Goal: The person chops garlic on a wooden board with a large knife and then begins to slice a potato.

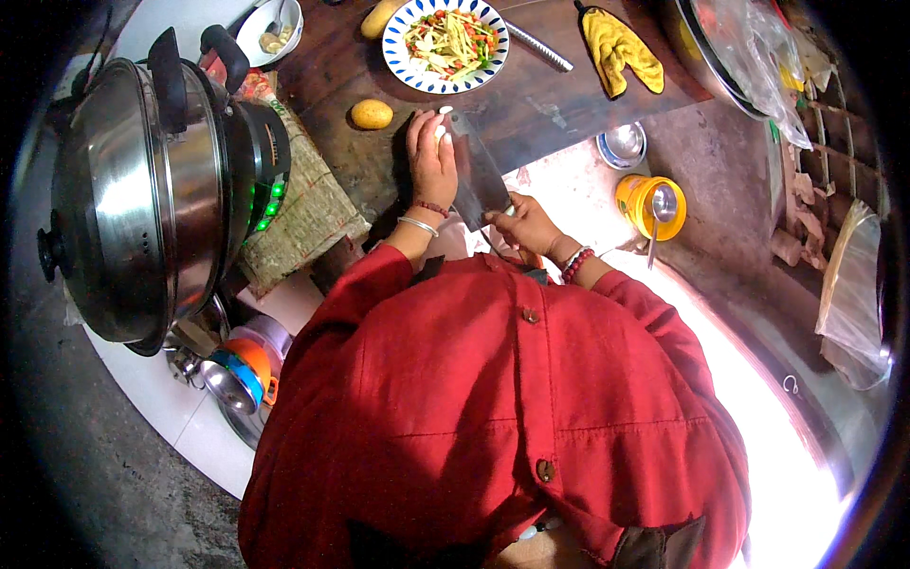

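Observation:
My right hand (527,228) grips the handle of a cleaver (479,175), whose broad dark blade points away from me over the wooden table (332,71). Against the blade's left side rests my left hand (433,171), fingers bent and close together at small pale pieces (445,111). What lies under those fingers is hidden. A yellow potato (372,115) sits just left of that hand. Beyond it stands a white plate (391,49) with blue marks round its rim, holding shredded pale, red and green vegetables.
A large lidded steel pot (109,199) stands on a cooker with green lights at left. Another potato (382,17), a ridged metal strip (538,45) and a yellow mitt (621,49) lie on the table. Right of it are a metal bowl (623,145) and yellow tub (671,228) with a ladle (664,203).

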Motion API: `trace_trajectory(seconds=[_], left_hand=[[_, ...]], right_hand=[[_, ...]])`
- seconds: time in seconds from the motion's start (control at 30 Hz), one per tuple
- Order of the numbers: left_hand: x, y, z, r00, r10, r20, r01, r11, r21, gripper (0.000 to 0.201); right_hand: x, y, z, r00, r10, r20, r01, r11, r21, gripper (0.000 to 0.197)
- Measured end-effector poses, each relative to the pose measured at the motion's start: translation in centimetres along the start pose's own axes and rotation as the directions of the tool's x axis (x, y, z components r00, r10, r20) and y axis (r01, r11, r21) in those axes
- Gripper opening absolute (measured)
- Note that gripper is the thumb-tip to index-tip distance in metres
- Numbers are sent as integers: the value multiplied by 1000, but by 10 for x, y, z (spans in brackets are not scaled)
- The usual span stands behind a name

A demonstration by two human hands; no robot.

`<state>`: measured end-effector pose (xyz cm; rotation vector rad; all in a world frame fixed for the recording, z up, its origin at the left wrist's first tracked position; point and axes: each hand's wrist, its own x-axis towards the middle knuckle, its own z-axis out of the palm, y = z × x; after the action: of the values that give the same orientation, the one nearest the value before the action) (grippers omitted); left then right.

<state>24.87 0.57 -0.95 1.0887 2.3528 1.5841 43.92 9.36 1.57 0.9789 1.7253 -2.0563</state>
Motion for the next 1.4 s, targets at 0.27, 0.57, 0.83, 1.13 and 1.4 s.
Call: trace_trajectory(seconds=[0.27,0.57,0.83,1.13,1.4], left_hand=[[19,34,-6,998,29,-47,-30,1000,-4,35],[141,33,12,931,331,-153,-323,943,79,17],[167,20,-4,900,427,-93,-407,896,177,12],[38,19,-26,943,208,258,-256,952,167,22],[17,-6,-46,854,132,504,-276,935,223,32]], right_hand=[[-28,-53,-9,999,0,47,-5,993,118,21],[-21,-111,-37,988,-107,-109,119,988,103,32],[-52,-63,-80,989,-13,-147,24,997,75,32],[-35,-16,-74,995,67,-75,-63,997,47,31],[-7,-8,-73,993,97,-61,-92,992,85,33]])
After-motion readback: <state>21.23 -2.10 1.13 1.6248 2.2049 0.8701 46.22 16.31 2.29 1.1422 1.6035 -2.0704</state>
